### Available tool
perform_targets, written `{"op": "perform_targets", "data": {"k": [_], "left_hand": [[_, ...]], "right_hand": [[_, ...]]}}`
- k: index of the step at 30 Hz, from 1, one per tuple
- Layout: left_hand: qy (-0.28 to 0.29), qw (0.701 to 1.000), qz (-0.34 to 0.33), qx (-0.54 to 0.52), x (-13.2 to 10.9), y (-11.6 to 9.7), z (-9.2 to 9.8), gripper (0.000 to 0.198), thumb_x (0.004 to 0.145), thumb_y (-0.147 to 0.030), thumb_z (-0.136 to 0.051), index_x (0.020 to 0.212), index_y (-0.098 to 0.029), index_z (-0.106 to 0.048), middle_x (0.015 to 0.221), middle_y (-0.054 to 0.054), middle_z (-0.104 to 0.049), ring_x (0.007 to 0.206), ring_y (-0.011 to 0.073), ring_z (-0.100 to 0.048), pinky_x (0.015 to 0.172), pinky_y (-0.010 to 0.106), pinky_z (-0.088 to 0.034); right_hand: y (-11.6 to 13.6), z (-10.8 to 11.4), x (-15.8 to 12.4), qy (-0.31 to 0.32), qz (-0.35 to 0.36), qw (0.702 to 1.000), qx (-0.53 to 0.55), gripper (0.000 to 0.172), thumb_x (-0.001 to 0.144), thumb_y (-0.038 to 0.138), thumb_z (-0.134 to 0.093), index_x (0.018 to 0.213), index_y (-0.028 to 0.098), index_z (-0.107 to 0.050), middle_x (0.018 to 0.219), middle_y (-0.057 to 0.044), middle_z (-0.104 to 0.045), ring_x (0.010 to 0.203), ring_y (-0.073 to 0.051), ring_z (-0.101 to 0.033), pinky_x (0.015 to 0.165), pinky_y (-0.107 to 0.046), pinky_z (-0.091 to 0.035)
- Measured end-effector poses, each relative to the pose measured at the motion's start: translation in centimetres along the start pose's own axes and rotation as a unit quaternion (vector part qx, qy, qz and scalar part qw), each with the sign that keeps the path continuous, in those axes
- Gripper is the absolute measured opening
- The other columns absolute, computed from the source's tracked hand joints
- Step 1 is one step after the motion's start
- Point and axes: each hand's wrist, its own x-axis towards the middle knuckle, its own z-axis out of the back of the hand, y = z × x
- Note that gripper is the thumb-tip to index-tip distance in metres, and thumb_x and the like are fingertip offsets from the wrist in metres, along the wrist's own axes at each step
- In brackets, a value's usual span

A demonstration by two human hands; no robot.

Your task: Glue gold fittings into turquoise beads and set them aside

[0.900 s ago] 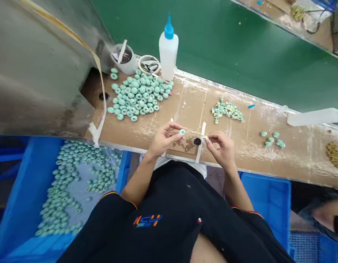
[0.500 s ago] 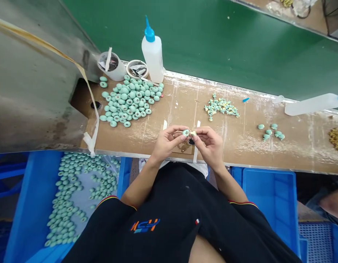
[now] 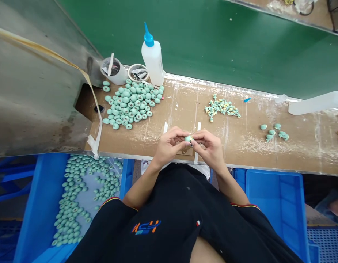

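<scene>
My left hand [image 3: 170,143] and my right hand [image 3: 209,146] meet above the brown cardboard board [image 3: 187,152]. Between their fingertips is a small turquoise bead [image 3: 188,138], held by my left fingers. My right fingers pinch a small yellowish piece [image 3: 192,138] against it, and the fingers hide most of both. Further back lies a heap of turquoise beads [image 3: 129,104]. Nearer my right hand is a loose pile of small turquoise-and-yellow pieces [image 3: 221,108].
Behind the heap stand a white glue bottle with a blue nozzle [image 3: 152,60] and small containers [image 3: 112,71]. A metal housing [image 3: 34,91] fills the left. Below the bench edge are a blue crate holding beads [image 3: 42,204] and another blue crate [image 3: 275,204].
My hands have moved together, closing the gap between the turquoise bead and the yellowish piece, and now hide the black spot on the board. The view has shifted slightly.
</scene>
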Motion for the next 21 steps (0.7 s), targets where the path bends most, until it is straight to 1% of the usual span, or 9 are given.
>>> {"op": "perform_targets", "data": {"k": [3, 6, 8, 11, 15, 17, 21], "left_hand": [[0.021, 0.997, -0.043, 0.064, 0.0, -0.5, 0.4, 0.024, 0.083, -0.037, -0.089, 0.1, -0.022, -0.084, 0.089, 0.004, -0.072, 0.082, 0.0145, -0.071, 0.073, 0.026, -0.062], [0.037, 0.996, -0.054, 0.058, 0.1, -1.2, 0.7, 0.022, 0.084, -0.036, -0.088, 0.103, -0.024, -0.085, 0.092, 0.006, -0.074, 0.085, 0.0151, -0.072, 0.074, 0.026, -0.062], [0.039, 0.998, -0.043, 0.028, 0.3, -1.7, 0.7, 0.021, 0.085, -0.037, -0.087, 0.103, -0.026, -0.086, 0.094, 0.006, -0.075, 0.086, 0.0155, -0.074, 0.074, 0.026, -0.063], [0.039, 0.999, -0.016, -0.012, 0.5, -2.3, 0.6, 0.02, 0.084, -0.038, -0.088, 0.1, -0.026, -0.086, 0.091, 0.005, -0.074, 0.083, 0.0145, -0.074, 0.073, 0.026, -0.064], [0.051, 0.997, 0.038, -0.037, 0.9, -3.0, 0.6, 0.028, 0.078, -0.039, -0.093, 0.099, -0.023, -0.085, 0.087, 0.003, -0.071, 0.075, 0.0133, -0.072, 0.07, 0.026, -0.063], [0.067, 0.996, 0.054, -0.031, 1.0, -3.4, 0.6, 0.031, 0.075, -0.04, -0.094, 0.098, -0.021, -0.084, 0.084, 0.002, -0.069, 0.074, 0.0133, -0.07, 0.069, 0.026, -0.063], [0.107, 0.993, 0.053, 0.008, 1.3, -4.4, 0.6, 0.025, 0.072, -0.036, -0.097, 0.086, -0.021, -0.084, 0.079, 0.0, -0.065, 0.071, 0.0124, -0.066, 0.067, 0.026, -0.06]], "right_hand": [[0.2, 0.6, 0.1, 0.02, 0.011, 1.0, -0.017, 0.011, 0.098, 0.033, -0.072, 0.094, 0.024, -0.077, 0.098, -0.006, -0.077, 0.087, -0.018, -0.074, 0.074, -0.03, -0.064], [0.5, 0.8, 0.1, 0.019, 0.027, 0.999, -0.004, 0.009, 0.097, 0.033, -0.075, 0.095, 0.025, -0.078, 0.097, -0.005, -0.079, 0.087, -0.018, -0.075, 0.073, -0.03, -0.063], [0.7, 0.6, 0.0, 0.004, 0.032, 0.999, 0.011, 0.009, 0.096, 0.034, -0.076, 0.097, 0.025, -0.079, 0.098, -0.005, -0.079, 0.088, -0.019, -0.076, 0.073, -0.03, -0.063], [1.0, 0.1, -0.1, -0.027, 0.045, 0.998, 0.029, 0.01, 0.096, 0.034, -0.077, 0.1, 0.025, -0.079, 0.098, -0.006, -0.08, 0.087, -0.018, -0.076, 0.073, -0.03, -0.064], [1.3, -0.3, -0.3, -0.06, 0.086, 0.994, 0.027, 0.006, 0.096, 0.03, -0.077, 0.099, 0.025, -0.079, 0.096, -0.006, -0.08, 0.087, -0.019, -0.077, 0.073, -0.03, -0.063], [1.5, -0.3, -0.4, -0.064, 0.096, 0.993, 0.014, 0.004, 0.096, 0.028, -0.077, 0.096, 0.025, -0.079, 0.095, -0.005, -0.08, 0.087, -0.019, -0.077, 0.074, -0.031, -0.063], [2.0, 0.3, -0.9, -0.046, 0.075, 0.996, -0.015, 0.012, 0.096, 0.028, -0.077, 0.084, 0.025, -0.078, 0.09, -0.004, -0.079, 0.081, -0.019, -0.076, 0.074, -0.034, -0.063]]}}
